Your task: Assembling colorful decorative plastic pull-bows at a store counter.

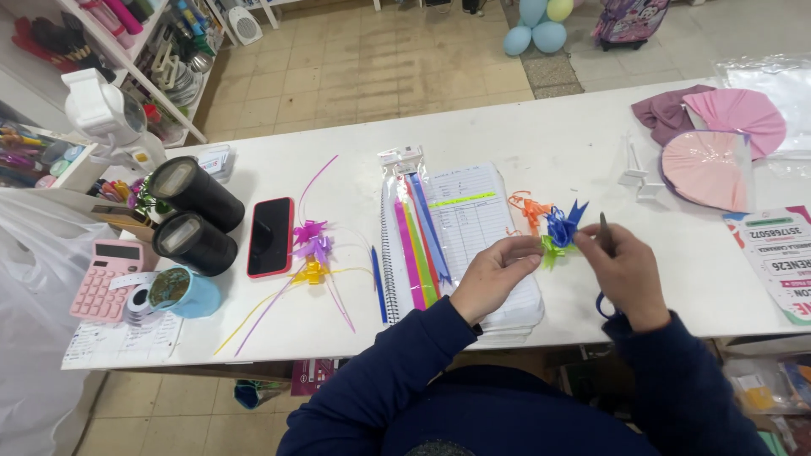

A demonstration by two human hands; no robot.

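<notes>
Pinching the blue and green curled-ribbon gift bow (559, 232) between left hand (494, 274) fingertips just above the white table (541, 135), the person steadies it beside the right hand (623, 270), closed around blue-handled scissors (605, 253), seemingly to trim it.

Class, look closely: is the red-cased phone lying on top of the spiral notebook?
No. The phone lies flat on the bare white table, left of the notebook, with ribbon bows between them.
</notes>
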